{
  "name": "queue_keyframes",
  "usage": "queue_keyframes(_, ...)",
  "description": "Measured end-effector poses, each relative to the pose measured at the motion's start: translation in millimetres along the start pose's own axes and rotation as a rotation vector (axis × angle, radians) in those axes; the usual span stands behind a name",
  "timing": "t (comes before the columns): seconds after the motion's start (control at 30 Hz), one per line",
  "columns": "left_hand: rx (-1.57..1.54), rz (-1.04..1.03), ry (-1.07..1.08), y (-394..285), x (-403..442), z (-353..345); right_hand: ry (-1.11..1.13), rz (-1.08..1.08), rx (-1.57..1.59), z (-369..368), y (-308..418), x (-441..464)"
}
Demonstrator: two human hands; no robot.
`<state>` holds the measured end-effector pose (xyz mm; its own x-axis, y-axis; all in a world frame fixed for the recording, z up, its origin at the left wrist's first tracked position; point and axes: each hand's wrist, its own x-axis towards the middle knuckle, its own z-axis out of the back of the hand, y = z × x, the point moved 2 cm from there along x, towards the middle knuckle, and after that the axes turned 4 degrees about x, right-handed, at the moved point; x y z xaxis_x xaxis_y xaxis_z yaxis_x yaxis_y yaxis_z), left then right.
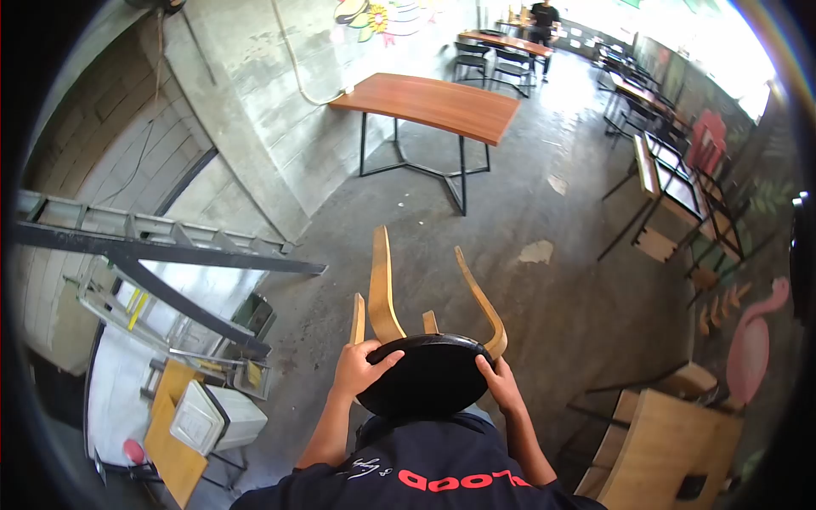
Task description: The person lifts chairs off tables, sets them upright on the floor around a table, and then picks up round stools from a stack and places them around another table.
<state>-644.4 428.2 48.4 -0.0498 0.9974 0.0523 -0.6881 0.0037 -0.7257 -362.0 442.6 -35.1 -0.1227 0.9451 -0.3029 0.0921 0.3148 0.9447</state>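
Observation:
A round stool (422, 382) with a black seat and bent light-wood legs is held in front of my body, tilted so that its legs point forward, away from me. My left hand (360, 367) grips the left edge of the seat, with the thumb over the black surface. On the right edge, my right hand (500, 379) holds the seat in the same way, its thumb on top. The fingers beneath the seat are mostly hidden.
Ahead stands a reddish-brown table (429, 104) with black metal legs. A metal ladder (153, 229) and a white bin (228, 418) are at the left. Wooden tables (671, 450) and chairs line the right. A person (544, 25) stands far back.

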Motion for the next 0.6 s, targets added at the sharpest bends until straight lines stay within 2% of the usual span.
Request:
queue_keyframes(0.13,-0.089,0.168,-0.173,3.6,21.6,-11.7,0.171,0.012,-0.21,10.8,13.3,54.8)
queue_keyframes(0.23,-0.299,0.232,-0.263,64.5,46.3,-41.1,0.235,0.06,-0.45,8.4,18.2,96.7)
queue_keyframes(0.37,-0.341,0.34,-0.279,91.9,96.5,-55.1,0.184,0.116,-0.691,-1.3,37.4,156.0)
queue_keyframes(0.43,-0.276,0.383,-0.194,93.9,126.4,-56.9,0.188,0.119,-0.754,0.3,41.5,193.2)
queue_keyframes(0.5,-0.23,0.4,-0.102,97.7,161.3,-64.1,0.207,0.139,-0.705,10.3,51.7,228.5)
queue_keyframes(0.6,-0.219,0.271,-0.055,81.3,236.3,-58.6,0.27,0.036,-0.397,30.4,53.9,279.2)
